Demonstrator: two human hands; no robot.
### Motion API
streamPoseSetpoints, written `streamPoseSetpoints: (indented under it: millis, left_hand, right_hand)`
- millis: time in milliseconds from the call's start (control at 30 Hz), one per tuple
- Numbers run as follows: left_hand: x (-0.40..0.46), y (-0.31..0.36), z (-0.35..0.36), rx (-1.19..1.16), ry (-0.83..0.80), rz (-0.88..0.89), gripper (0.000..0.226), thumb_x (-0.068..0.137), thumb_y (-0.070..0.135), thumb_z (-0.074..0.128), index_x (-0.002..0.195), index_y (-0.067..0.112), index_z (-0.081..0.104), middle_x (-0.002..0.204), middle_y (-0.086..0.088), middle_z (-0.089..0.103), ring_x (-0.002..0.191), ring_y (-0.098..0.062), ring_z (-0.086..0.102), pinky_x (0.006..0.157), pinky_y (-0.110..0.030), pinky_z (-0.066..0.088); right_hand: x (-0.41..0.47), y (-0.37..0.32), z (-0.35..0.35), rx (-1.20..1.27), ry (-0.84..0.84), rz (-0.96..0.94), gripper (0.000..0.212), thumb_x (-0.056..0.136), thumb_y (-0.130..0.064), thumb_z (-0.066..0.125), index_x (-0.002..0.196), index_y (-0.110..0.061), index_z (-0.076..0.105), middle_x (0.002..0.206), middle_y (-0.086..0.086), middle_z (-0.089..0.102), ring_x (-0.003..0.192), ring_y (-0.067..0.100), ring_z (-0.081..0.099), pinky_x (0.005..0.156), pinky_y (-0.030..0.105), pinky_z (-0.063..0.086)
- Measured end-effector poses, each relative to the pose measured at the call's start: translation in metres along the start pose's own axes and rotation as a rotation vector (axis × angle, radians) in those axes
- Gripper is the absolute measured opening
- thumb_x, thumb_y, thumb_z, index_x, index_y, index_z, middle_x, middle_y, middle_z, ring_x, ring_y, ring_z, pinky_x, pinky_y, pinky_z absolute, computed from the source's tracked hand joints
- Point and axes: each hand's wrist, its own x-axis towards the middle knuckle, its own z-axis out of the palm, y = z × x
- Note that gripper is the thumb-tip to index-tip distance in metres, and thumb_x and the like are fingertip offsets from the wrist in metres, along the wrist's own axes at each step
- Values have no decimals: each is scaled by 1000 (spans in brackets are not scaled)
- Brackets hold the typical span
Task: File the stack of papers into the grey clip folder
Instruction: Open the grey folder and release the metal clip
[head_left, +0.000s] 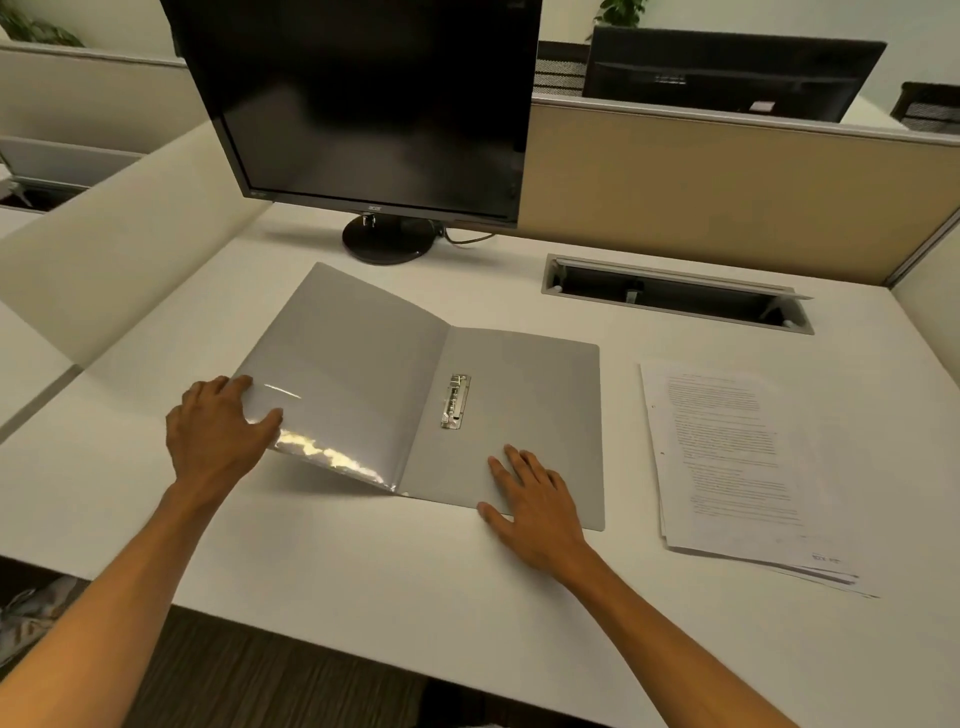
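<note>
The grey clip folder (530, 395) lies open on the white desk (363, 561), in front of me. Its metal clip (455, 401) sits just right of the spine. My left hand (218, 431) grips the outer edge of the left cover (343, 374), which is lifted a little off the desk. My right hand (535, 504) rests flat, fingers spread, on the near corner of the right cover. The stack of printed papers (737, 462) lies on the desk to the right of the folder, apart from both hands.
A dark monitor (363, 104) on a round stand (387, 239) stands behind the folder. An open cable tray (675, 293) is set into the desk at the back right. Beige partitions (727, 197) bound the desk. A shoe (31, 613) shows below the desk edge.
</note>
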Motion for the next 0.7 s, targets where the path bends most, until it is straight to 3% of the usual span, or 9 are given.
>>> streamPoseSetpoints:
  millis: [167,300,433,533,700]
  left_hand:
    - [-7,3,25,6,-60,-17,51,79,40,70,114,5,60,119,-19,60,116,-41,48,89,-56,44]
    - [-19,8,48,53,-99,-15,67,80,56,54,119,1,55,140,-24,45,135,-42,31,102,-58,32]
    - [-27,22,65,34,-123,23,64,81,57,50,117,5,56,144,-23,42,139,-38,29,106,-59,29]
    - [-32,38,76,7,-159,85,75,81,60,37,128,4,51,147,-20,41,140,-36,29,109,-57,25]
    - [-35,70,87,-63,-242,273,99,78,76,15,140,3,41,153,-17,34,144,-33,24,115,-53,19]
  right_hand:
    - [-6,9,-2,13,5,8,67,96,-61,27,153,-32,7,163,-6,-1,150,16,-2,119,38,3]
    - [-9,10,-3,18,23,13,67,96,-60,28,153,-31,11,163,-5,1,150,15,0,119,38,4]
    - [-3,5,-4,87,75,36,63,95,-56,37,150,-27,27,162,-3,14,148,15,11,119,37,9]
    - [8,-4,-7,181,103,48,58,95,-51,44,145,-24,37,159,-1,24,146,16,19,118,37,14]
    - [37,-24,-14,252,118,32,58,94,-46,49,145,-21,38,154,2,33,141,20,31,114,38,26]
